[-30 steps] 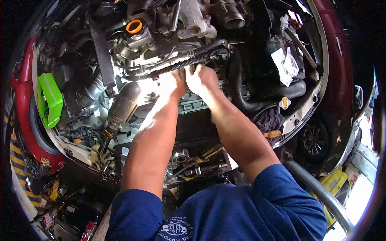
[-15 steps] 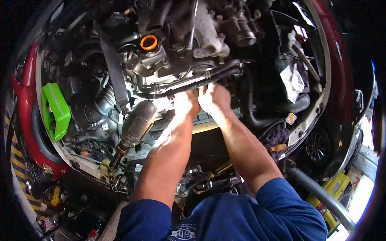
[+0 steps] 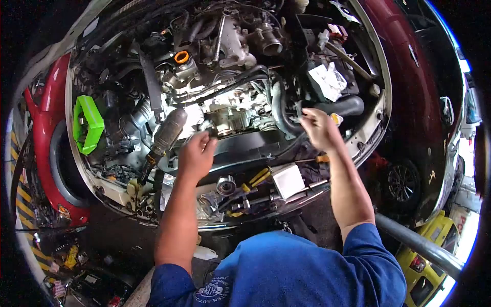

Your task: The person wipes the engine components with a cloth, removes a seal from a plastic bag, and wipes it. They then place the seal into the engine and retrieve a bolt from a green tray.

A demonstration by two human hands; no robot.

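Over the front of the engine bay, my left hand (image 3: pixel 195 156) is raised with its fingers loosely curled and the thumb apart. No object shows in it. Close by on its upper left is a dark cylindrical work light (image 3: pixel 170 128), lighting the engine (image 3: pixel 227 115). My right hand (image 3: pixel 321 132) hangs farther right, beside the black radiator hose (image 3: pixel 280 105) and a yellowish cap (image 3: pixel 336 119). Its fingers are bent but apart, and nothing is visible between them. A ribbed black wiring loom (image 3: pixel 225 91) crosses the engine beyond both hands.
A bright green holder (image 3: pixel 88 125) rests on the left fender side. Along the front edge lie a white box (image 3: pixel 288 181), yellow-handled pliers (image 3: pixel 259 177), a round metal part (image 3: pixel 225 185) and other tools. White paper (image 3: pixel 328 81) lies at the right by a wooden handle (image 3: pixel 348 60).
Both hands have pulled back from under the wiring loom and moved apart, left hand to the left, right hand to the right. The camera view has shifted back, uncovering the front edge.
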